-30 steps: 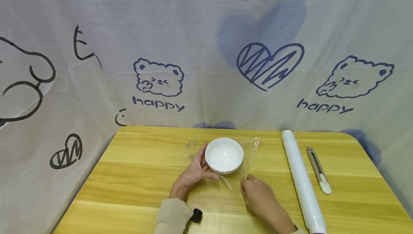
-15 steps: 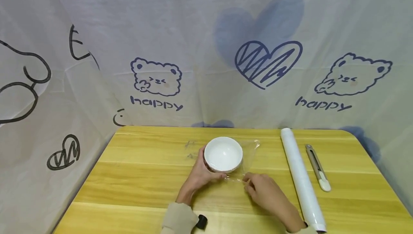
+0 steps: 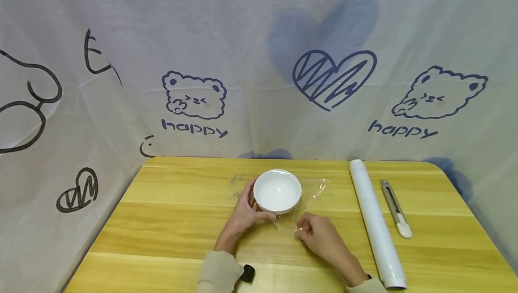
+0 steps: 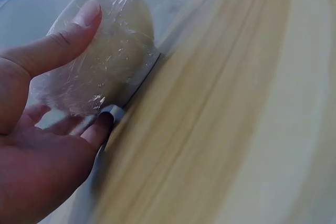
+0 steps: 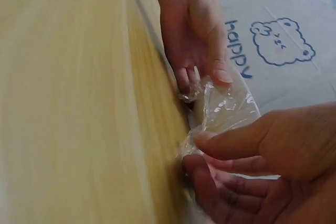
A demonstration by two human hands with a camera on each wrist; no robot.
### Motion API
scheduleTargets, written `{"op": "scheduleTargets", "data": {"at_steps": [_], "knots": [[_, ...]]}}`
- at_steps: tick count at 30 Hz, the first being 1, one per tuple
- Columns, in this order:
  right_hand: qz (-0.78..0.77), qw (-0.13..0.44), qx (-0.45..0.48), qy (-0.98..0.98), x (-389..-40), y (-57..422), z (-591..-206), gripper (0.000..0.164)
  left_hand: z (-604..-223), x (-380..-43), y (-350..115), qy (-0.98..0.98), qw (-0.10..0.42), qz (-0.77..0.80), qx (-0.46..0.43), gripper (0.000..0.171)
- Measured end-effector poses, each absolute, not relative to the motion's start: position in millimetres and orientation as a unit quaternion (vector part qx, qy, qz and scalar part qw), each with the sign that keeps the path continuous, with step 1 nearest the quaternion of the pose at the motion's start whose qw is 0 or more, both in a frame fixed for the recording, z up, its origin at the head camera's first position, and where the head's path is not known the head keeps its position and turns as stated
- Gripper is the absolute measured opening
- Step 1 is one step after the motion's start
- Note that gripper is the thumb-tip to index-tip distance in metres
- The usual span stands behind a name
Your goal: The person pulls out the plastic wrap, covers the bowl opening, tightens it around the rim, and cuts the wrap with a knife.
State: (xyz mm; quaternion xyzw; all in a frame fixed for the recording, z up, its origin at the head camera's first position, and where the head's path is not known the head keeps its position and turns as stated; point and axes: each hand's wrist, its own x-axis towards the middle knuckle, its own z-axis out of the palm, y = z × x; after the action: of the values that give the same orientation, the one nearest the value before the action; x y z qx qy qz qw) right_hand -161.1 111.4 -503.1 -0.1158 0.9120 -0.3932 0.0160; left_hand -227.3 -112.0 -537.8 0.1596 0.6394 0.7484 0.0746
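A white bowl (image 3: pixel 277 192) stands on the table with clear plastic wrap (image 3: pixel 314 190) about it, a loose flap spreading to its right. My left hand (image 3: pixel 244 215) holds the bowl from the left, thumb over the wrapped near side and fingers round behind and low. In the left wrist view the wrap (image 4: pixel 118 51) lies crinkled over the bowl's outer wall. At the bowl's front right, my right hand (image 3: pixel 321 235) pinches the film's edge between thumb and fingers. The right wrist view shows the gathered wrap (image 5: pixel 223 106) stretching from that pinch toward the left hand.
A long white roll of film (image 3: pixel 376 225) lies on the right of the wooden table (image 3: pixel 170 221). Beyond it is a utility knife (image 3: pixel 395 210) with a pale end. A printed cloth (image 3: pixel 259 82) hangs behind the table's back edge.
My right hand has shifted slightly left along the film's edge, drawing in beside the bowl's front. The left thumb slid right along the bowl's near side, then back. The bowl stays in place.
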Motion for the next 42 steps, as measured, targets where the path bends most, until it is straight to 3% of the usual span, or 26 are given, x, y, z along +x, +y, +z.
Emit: {"op": "scheduleTargets", "data": {"at_steps": [13, 20, 25, 27, 31, 34, 38, 42], "knots": [[-0.765, 0.216, -0.008, 0.606, -177, 101, -513, 0.046, -538, -229, -117, 0.627, 0.112, 0.755, 0.155, 0.115], [-0.825, 0.285, 0.001, 0.489, -182, 110, -519, 0.057, -538, -227, -117, 0.618, 0.135, 0.756, 0.168, 0.123], [-0.829, 0.331, -0.019, 0.450, -187, 124, -517, 0.058, -539, -224, -110, 0.665, 0.115, 0.718, 0.171, 0.134], [-0.820, 0.308, -0.009, 0.483, -188, 132, -515, 0.056, -539, -224, -108, 0.676, 0.099, 0.712, 0.161, 0.133], [-0.772, 0.155, 0.070, 0.613, -190, 146, -509, 0.052, -540, -224, -108, 0.659, 0.093, 0.730, 0.154, 0.123], [-0.719, 0.065, 0.123, 0.681, -192, 153, -507, 0.059, -540, -224, -112, 0.644, 0.107, 0.740, 0.164, 0.117], [-0.684, 0.052, 0.126, 0.717, -195, 155, -506, 0.073, -541, -225, -116, 0.633, 0.126, 0.743, 0.179, 0.117], [-0.684, 0.071, 0.110, 0.718, -197, 152, -507, 0.071, -539, -224, -117, 0.642, 0.130, 0.734, 0.180, 0.124]]}}
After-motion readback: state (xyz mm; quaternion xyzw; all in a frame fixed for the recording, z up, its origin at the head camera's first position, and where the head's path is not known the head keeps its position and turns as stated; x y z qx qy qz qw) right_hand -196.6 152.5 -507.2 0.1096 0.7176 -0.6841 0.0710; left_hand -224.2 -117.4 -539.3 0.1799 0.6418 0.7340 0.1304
